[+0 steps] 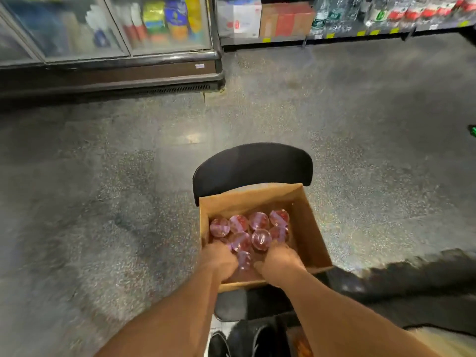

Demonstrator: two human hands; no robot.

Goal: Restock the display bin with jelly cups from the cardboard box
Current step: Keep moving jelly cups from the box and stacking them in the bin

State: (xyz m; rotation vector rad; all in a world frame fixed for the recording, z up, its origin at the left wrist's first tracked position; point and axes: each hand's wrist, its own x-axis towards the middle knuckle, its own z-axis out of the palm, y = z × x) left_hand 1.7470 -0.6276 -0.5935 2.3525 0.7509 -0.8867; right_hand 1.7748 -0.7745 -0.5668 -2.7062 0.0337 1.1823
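Head view, looking down. Lower centre of the frame: an open cardboard box (306, 228) rests on the seat of a black chair (252, 168), whose curved backrest stands just beyond the box's far wall. The box's long axis runs from the lower edge of the frame upward, tilted slightly to the left; its open top faces the camera. Inside lie the jelly cups (257, 229), round, pink-red, with clear foil lids turned upward, packed touching one another in loose rows against the box's left and near portions; bare cardboard shows along the right wall.

Both hands reach into the near end of the box. The left hand (220, 256) has its fingers curled down among the cups at the left; the right hand (277, 258) curls likewise at the centre. Motion blur hides whether either hand actually grasps a cup.

Upper left: a glass-doored freezer case (108, 34) holding coloured packages. Upper right: shelves (334, 37) carrying cartons and bottled water. Speckled floor (373, 124) surrounds the chair.
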